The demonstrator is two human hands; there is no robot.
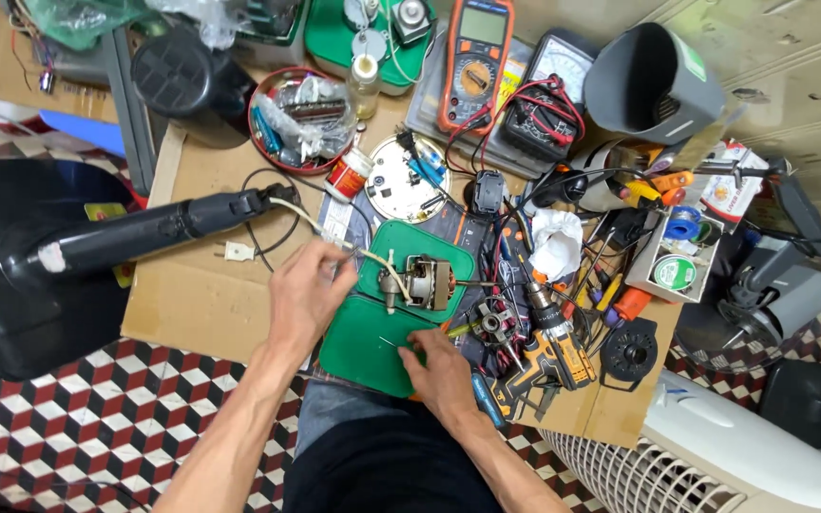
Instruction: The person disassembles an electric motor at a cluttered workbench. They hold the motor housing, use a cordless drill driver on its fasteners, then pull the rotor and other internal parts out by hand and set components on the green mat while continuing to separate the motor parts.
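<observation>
A small electric motor (422, 283) with copper windings and a steel shaft lies on a green plastic housing (363, 347) at the middle of the cardboard work surface. My left hand (304, 293) pinches the pale cable (334, 237) that runs from the motor to a black fan stand arm (144, 231). My right hand (441, 370) rests on the green housing's near right edge, fingertips closed on a thin metal pin or screw (393, 343); what it is I cannot tell exactly.
An orange cordless drill (555, 344) lies right of my right hand. Two multimeters (475, 59), a red tin of parts (298, 119), a round white part (407, 179), screwdrivers (610, 285), a grey fan cover (653, 84), and a white fan grille (658, 465) crowd the area.
</observation>
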